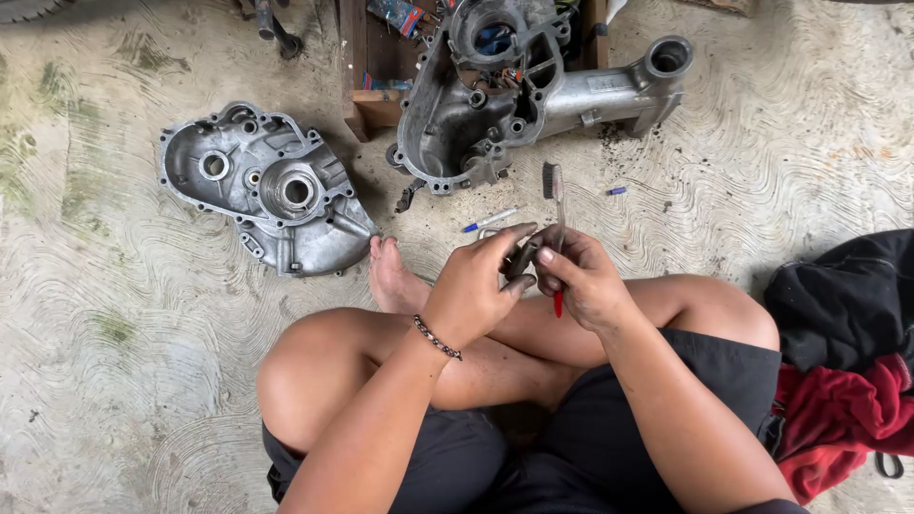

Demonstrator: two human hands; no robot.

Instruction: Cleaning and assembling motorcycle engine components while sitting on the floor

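Note:
I sit cross-legged on a concrete floor. My left hand (473,286), with a bead bracelet on the wrist, pinches a small dark metal part (521,262) held above my legs. My right hand (583,278) touches the same part and also grips a toothbrush (553,183) with a red handle, its dirty bristles pointing up and away from me. The part is mostly hidden by my fingers.
A grey engine crankcase half (269,189) lies on the floor to the left. A larger engine casing (533,90) rests against a wooden box (374,103) ahead. A blue-and-white pen (489,221) lies near my foot. Black and red cloth (843,381) sits at right.

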